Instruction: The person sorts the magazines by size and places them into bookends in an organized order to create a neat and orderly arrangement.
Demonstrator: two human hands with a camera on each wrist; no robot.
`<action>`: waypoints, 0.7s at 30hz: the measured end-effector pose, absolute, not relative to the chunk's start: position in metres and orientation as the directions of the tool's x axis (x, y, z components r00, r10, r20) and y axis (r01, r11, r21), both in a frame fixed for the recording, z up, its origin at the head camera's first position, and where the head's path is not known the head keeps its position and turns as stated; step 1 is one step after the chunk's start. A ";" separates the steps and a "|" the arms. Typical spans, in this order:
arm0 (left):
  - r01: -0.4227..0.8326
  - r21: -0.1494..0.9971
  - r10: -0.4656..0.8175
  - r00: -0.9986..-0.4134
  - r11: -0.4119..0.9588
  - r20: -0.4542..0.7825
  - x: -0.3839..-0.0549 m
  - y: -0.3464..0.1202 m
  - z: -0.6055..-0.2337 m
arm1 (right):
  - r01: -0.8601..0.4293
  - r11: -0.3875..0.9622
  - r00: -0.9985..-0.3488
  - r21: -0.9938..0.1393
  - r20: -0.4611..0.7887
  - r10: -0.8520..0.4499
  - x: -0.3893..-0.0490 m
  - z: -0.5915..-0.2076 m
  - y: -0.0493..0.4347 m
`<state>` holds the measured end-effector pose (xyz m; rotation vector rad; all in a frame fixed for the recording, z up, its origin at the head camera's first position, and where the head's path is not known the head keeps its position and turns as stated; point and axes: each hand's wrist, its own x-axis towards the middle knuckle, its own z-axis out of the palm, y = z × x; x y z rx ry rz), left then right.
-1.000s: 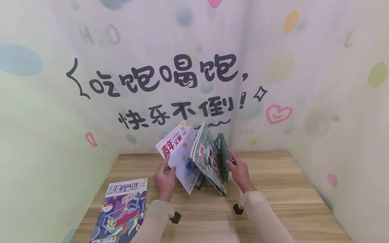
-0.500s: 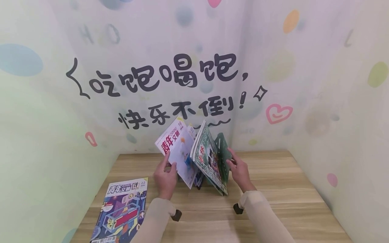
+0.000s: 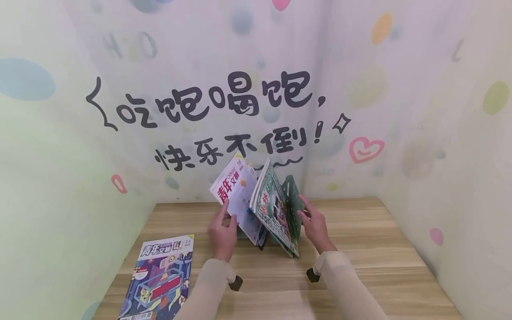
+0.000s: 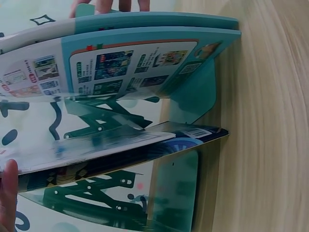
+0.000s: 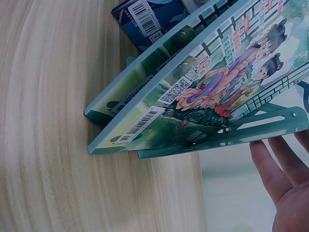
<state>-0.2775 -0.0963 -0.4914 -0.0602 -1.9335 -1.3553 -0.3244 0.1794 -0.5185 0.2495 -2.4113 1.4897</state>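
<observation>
My left hand [image 3: 223, 233] pinches the near edge of a white magazine [image 3: 241, 195] with red lettering, holding it tilted. A dark blue magazine [image 4: 207, 133] with a barcode stands right against it. To their right, two green-covered magazines [image 3: 276, 206] lean upright, close together, with a gap at their left; the outer cover shows illustrated figures [image 5: 227, 92]. All are within a dark green metal bookend [image 4: 91, 198] with slotted crossed bars. My right hand [image 3: 317, 226] pinches the bookend's right end plate [image 3: 295, 202], fingers on its outer side, as the right wrist view shows.
Another magazine [image 3: 160, 275] with a purple and blue cover lies flat at the left front of the wooden table [image 3: 360, 249]. Behind stands a pale wall [image 3: 420, 111] with black lettering and coloured spots; side walls flank the table.
My left hand has raised the white magazine slightly and shifted it right, closer to the green-covered ones. My right hand stays at the bookend plate.
</observation>
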 end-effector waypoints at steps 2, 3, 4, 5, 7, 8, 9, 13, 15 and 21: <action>0.442 0.787 -0.356 -0.718 0.431 0.598 -0.279 -0.095 -0.494 | -0.295 0.449 -0.943 -0.843 0.333 0.007 -0.324 -0.519 0.179; 0.439 0.788 -0.350 -0.724 0.431 0.594 -0.279 -0.094 -0.495 | -0.293 0.450 -0.943 -0.844 0.332 0.007 -0.324 -0.518 0.179; 0.436 0.789 -0.344 -0.729 0.434 0.592 -0.279 -0.093 -0.496 | -0.292 0.451 -0.944 -0.844 0.331 0.007 -0.324 -0.518 0.179; 0.430 0.790 -0.339 -0.735 0.436 0.587 -0.280 -0.093 -0.496 | -0.292 0.452 -0.944 -0.843 0.330 0.007 -0.324 -0.518 0.179; 0.422 0.794 -0.330 -0.745 0.439 0.579 -0.280 -0.091 -0.498 | -0.289 0.453 -0.944 -0.844 0.329 0.009 -0.324 -0.518 0.179; 0.420 0.794 -0.328 -0.748 0.439 0.577 -0.281 -0.090 -0.499 | -0.288 0.454 -0.945 -0.843 0.328 0.010 -0.324 -0.518 0.180; 0.418 0.796 -0.324 -0.752 0.439 0.574 -0.282 -0.090 -0.500 | -0.287 0.455 -0.945 -0.843 0.328 0.012 -0.324 -0.518 0.180; 0.421 0.791 -0.308 -0.757 0.444 0.576 -0.285 -0.087 -0.504 | -0.285 0.458 -0.945 -0.842 0.328 0.014 -0.324 -0.518 0.180; 0.426 0.787 -0.300 -0.758 0.446 0.579 -0.286 -0.086 -0.507 | -0.288 0.455 -0.944 -0.843 0.330 0.014 -0.324 -0.518 0.179; 0.427 0.781 -0.300 -0.752 0.456 0.587 -0.291 -0.083 -0.512 | -0.295 0.453 -0.941 -0.841 0.337 0.012 -0.324 -0.517 0.179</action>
